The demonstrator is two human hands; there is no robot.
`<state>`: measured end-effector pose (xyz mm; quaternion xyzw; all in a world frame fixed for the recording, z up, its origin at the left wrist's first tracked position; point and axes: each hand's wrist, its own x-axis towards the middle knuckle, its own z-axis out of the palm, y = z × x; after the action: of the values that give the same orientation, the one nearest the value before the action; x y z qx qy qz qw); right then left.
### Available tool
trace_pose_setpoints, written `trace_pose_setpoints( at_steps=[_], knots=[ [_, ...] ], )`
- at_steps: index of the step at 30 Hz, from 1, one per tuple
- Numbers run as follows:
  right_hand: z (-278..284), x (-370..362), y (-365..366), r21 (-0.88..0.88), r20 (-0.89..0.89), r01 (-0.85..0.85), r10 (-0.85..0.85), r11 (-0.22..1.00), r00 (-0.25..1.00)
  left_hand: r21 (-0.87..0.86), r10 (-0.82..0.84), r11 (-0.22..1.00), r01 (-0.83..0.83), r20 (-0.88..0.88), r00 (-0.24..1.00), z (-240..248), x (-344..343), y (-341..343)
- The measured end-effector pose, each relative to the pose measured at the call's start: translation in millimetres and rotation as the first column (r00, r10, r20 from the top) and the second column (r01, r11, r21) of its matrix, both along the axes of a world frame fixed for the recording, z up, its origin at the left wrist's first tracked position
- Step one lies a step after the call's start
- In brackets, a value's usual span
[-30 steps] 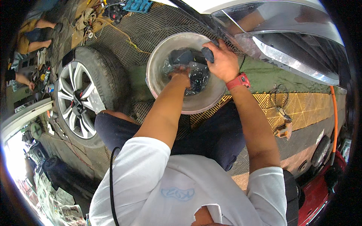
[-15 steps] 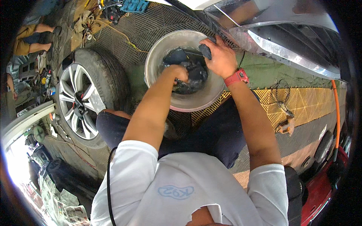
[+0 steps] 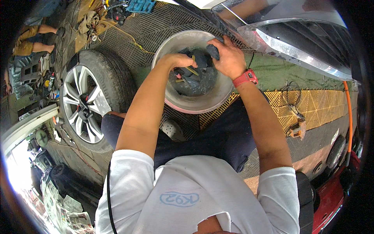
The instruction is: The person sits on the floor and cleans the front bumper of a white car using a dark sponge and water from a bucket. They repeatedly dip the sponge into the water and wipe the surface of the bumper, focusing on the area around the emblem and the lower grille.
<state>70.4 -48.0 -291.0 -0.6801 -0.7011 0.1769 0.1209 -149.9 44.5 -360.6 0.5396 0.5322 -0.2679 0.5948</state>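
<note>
A round, pale metal-looking bucket (image 3: 202,106) stands in front of me with dark, bubbly water (image 3: 202,86) in it. Inside lie dark, soft-looking pieces and a thin yellowish strip (image 3: 191,70). Over the left side of the opening, my left hand (image 3: 180,61) is bent downward, thumb toward the strip. Its fingers look closed, though their tips and whatever they hold are partly hidden. At the right rim, my right hand (image 3: 230,58) grips a dark grey wad of cloth (image 3: 213,51); I cannot tell if it is sponge-like. A red watch (image 3: 246,78) is on that wrist.
Left of the bucket stands a car wheel (image 3: 113,74) with silver spokes. A dark car body panel (image 3: 269,37) hangs over the far right. Yellow floor grating (image 3: 315,107) with a black cable (image 3: 291,93) lies to the right. A person's legs (image 3: 41,39) show far left.
My left hand has risen from low in the bucket and shifted up and left, uncovering the yellowish strip and more water. The right hand keeps its grip on the dark wad at the rim.
</note>
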Motion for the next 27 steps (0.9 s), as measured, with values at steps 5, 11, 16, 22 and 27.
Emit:
trace_pose_setpoints(
  at_steps=[5,11,16,22,27],
  knots=[
    [1.1,0.0,-0.1,-0.031,-0.005,0.009,-0.009,0.999,1.0,-0.06,0.077,0.995,-0.078,-0.017,0.997,0.6,2.1,6.9],
    [-0.3,1.0,-0.9,-0.022,-0.012,0.017,-0.018,1.0,1.0,-0.036,0.121,0.992,-0.119,0.08,0.989,24.8,12.8,6.3],
    [-5.6,1.5,-1.1,0.014,0.01,0.021,-0.021,1.0,1.0,-0.139,0.199,0.975,-0.175,0.181,0.963,24.6,12.5,12.2],
    [-1.3,2.1,-0.2,-0.02,-0.026,0.018,-0.019,1.0,0.999,-0.114,0.295,0.954,-0.276,0.226,0.928,18.1,12.6,15.1],
    [-4.0,3.3,-0.8,0.008,-0.018,0.013,-0.013,1.0,1.0,-0.036,0.336,0.94,-0.34,0.283,0.898,15.3,12.5,14.1]
  ],
)
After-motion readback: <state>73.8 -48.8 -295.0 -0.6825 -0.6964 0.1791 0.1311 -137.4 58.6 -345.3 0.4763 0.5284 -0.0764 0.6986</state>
